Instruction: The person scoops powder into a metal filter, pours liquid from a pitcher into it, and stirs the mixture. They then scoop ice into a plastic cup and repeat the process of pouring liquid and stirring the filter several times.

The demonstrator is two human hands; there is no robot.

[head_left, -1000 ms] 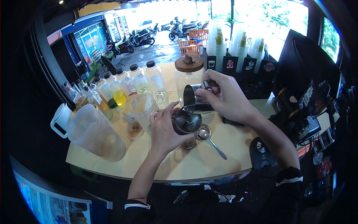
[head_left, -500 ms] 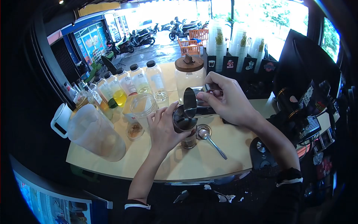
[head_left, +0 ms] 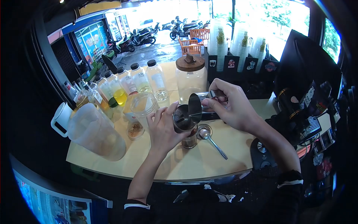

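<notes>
My left hand (head_left: 164,127) is wrapped around a dark metal cup (head_left: 182,119), whose open mouth faces up toward me. In my right hand (head_left: 236,106) is a steel milk pitcher (head_left: 203,98), gripped by its handle. The pitcher lies tilted to the left, its lip over the cup's mouth; I cannot make out any stream of liquid. Partly hidden below the cup stands a small glass (head_left: 190,141) with something brown in it. Just right of that, a metal spoon (head_left: 214,143) rests with its bowl on a small round dish (head_left: 205,130).
Left on the counter (head_left: 179,166) are a cloudy plastic pitcher (head_left: 95,130), an open clear jar (head_left: 144,104) and a small dish of brown powder (head_left: 135,130). Capped bottles (head_left: 140,82) line the back, beside a wooden-lidded jar (head_left: 191,80). Stacked cups (head_left: 238,46) and black equipment (head_left: 294,104) stand right.
My right hand has tipped the milk pitcher to a flatter angle and shifted slightly right and down. More of the metal cup's inside shows. My left hand stays nearly still.
</notes>
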